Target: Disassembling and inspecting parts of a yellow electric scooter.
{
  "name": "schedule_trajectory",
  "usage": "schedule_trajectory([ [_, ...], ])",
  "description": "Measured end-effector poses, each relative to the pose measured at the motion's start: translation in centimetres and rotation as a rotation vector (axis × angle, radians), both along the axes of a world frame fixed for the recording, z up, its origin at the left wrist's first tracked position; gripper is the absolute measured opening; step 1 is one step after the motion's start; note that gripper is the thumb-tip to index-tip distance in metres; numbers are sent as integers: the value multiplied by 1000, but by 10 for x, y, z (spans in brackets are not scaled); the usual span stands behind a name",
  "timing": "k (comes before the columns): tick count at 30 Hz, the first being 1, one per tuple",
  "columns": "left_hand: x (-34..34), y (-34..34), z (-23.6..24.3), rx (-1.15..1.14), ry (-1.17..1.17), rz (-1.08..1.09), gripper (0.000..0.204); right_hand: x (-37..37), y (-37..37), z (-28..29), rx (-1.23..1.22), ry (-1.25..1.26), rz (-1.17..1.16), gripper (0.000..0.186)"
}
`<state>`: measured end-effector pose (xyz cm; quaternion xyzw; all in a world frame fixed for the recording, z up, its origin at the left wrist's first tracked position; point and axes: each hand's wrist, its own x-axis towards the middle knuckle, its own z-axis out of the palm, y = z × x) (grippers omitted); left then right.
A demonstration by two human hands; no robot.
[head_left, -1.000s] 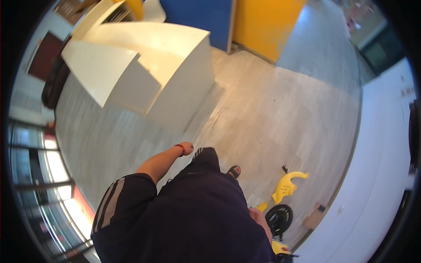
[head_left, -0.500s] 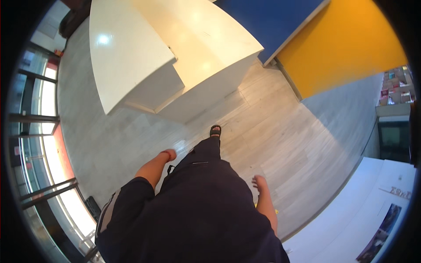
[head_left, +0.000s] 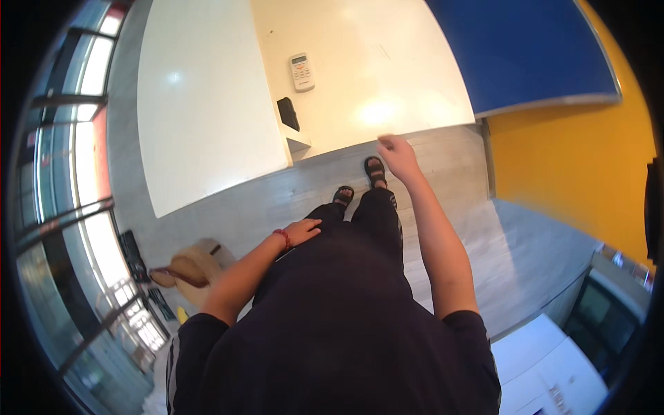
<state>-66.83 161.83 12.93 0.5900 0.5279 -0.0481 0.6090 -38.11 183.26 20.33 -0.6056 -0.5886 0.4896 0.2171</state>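
My left hand (head_left: 304, 232) lies against my dark trousers at the thigh, fingers stretched out and holding nothing; a red bead bracelet (head_left: 283, 238) circles that wrist. Ahead and to the right, my right hand (head_left: 399, 158) is held out near the front edge of a white desk (head_left: 415, 83). Its fingers are loosely bent and a little blurred, with no object visible in them. On the desk's lower surface lies a white remote control (head_left: 301, 72) with a small screen and buttons. A small black object (head_left: 288, 114) is beside it, by the raised desk section; its kind is unclear.
The raised white counter (head_left: 207, 111) stands at the left of the desk. Blue (head_left: 519, 55) and yellow (head_left: 574, 152) panels are at the right. Behind my left arm is a tan chair-like object (head_left: 190, 270). A white surface (head_left: 553, 360) lies at the lower right.
I have come closer to the desk, and the remote control and black object are now visible. My right hand has risen forward toward the desk edge; my left hand has come to my thigh.
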Motion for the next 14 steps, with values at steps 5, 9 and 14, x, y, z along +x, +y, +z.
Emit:
schedule_trajectory([
  [5, 28, -8, 32, -62, 77, 398, 47, -81, 96, 0, 139, -44, 505, 41],
  [9, 61, -13, 53, -198, 250, 785, 43, -139, 144, -1, 432, -77, 877, 46],
  [14, 116, -25, 64, -328, 293, 1045, 43, -195, 159, -4, 814, -202, 1457, 52],
])
